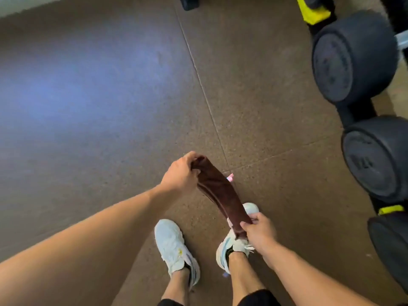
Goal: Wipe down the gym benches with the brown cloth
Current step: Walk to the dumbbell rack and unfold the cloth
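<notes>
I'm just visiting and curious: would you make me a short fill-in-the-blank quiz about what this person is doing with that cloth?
1. The brown cloth is held stretched between ____ hands: the left hand at its far end, the right hand at its near end.
2. The person's shoes are ____ in colour.
3. On the rack at the right sit dark round ____ beside the speckled floor.

Missing words: two; white; dumbbells

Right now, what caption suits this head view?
Both hands, left and right, stretch a brown cloth above the gym floor, beside racked dumbbells.
</notes>
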Action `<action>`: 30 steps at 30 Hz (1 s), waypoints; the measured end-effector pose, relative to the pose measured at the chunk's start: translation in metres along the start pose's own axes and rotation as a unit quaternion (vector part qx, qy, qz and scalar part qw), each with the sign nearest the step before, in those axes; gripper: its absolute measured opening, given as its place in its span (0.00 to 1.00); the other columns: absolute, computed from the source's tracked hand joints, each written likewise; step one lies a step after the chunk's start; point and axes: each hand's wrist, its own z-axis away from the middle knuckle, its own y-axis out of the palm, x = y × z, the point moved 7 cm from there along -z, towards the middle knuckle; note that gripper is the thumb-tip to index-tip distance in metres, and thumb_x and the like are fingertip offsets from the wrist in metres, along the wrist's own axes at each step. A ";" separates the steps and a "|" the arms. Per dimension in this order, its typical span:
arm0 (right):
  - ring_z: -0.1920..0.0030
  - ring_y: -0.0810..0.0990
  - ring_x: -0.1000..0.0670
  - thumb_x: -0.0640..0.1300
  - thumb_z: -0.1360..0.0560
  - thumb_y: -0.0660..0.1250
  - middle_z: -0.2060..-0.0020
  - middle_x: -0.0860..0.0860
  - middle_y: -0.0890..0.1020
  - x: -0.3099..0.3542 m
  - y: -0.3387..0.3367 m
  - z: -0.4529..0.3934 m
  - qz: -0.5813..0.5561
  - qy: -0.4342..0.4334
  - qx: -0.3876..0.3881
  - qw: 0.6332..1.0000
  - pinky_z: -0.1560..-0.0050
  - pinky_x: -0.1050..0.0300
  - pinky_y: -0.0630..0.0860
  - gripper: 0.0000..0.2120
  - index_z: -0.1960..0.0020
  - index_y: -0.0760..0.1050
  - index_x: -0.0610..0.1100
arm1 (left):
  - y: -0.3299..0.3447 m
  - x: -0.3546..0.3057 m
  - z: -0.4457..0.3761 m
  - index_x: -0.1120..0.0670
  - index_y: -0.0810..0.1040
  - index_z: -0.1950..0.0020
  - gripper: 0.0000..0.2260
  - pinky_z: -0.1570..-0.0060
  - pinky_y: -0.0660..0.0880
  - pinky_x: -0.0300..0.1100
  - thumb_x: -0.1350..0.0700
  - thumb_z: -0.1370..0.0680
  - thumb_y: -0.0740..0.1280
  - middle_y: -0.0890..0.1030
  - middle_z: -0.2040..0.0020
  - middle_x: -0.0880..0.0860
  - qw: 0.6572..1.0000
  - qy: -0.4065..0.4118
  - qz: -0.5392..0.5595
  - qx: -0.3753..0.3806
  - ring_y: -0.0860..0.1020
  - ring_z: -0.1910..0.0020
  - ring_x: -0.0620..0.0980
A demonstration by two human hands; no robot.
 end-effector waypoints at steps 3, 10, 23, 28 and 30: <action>0.44 0.85 0.39 0.37 0.23 0.73 0.47 0.42 0.87 -0.007 0.020 -0.033 0.027 0.009 -0.019 0.999 0.41 0.49 0.78 0.06 0.51 0.80 0.47 | 0.023 0.015 -0.032 0.51 0.75 0.30 0.20 0.40 0.73 0.44 0.64 0.22 0.66 0.81 0.35 0.52 1.000 0.003 0.005 -0.002 0.79 0.36 0.56; 0.24 0.70 0.43 0.47 0.20 0.72 0.24 0.46 0.73 0.033 0.037 -0.037 0.084 -0.088 -0.046 0.992 0.29 0.51 0.67 0.34 0.18 0.63 0.50 | 0.068 0.045 -0.038 0.51 0.67 0.22 0.27 0.31 0.70 0.42 0.63 0.20 0.66 0.74 0.26 0.53 0.998 -0.008 0.015 0.056 0.74 0.29 0.53; 0.46 0.85 0.39 0.58 0.45 0.72 0.42 0.45 0.84 0.073 0.082 -0.120 -0.179 0.050 -0.055 0.981 0.46 0.36 0.85 0.34 0.42 0.76 0.45 | 0.066 0.098 -0.014 0.50 0.71 0.25 0.23 0.33 0.74 0.48 0.57 0.20 0.67 0.76 0.28 0.51 0.994 -0.071 0.068 0.046 0.78 0.34 0.52; 0.47 0.85 0.40 0.46 0.28 0.76 0.43 0.44 0.82 0.103 0.070 -0.090 -0.221 0.075 -0.043 0.971 0.49 0.40 0.87 0.25 0.35 0.75 0.38 | 0.061 0.116 -0.001 0.48 0.71 0.26 0.22 0.34 0.75 0.47 0.54 0.21 0.68 0.76 0.30 0.50 0.993 -0.089 0.055 0.055 0.79 0.36 0.50; 0.45 0.84 0.40 0.42 0.24 0.74 0.42 0.43 0.80 0.114 0.066 -0.095 -0.243 0.079 -0.038 0.966 0.49 0.42 0.87 0.21 0.34 0.74 0.37 | 0.058 0.120 0.001 0.48 0.71 0.26 0.22 0.35 0.74 0.47 0.54 0.20 0.68 0.75 0.29 0.50 0.993 -0.088 0.050 0.057 0.80 0.37 0.50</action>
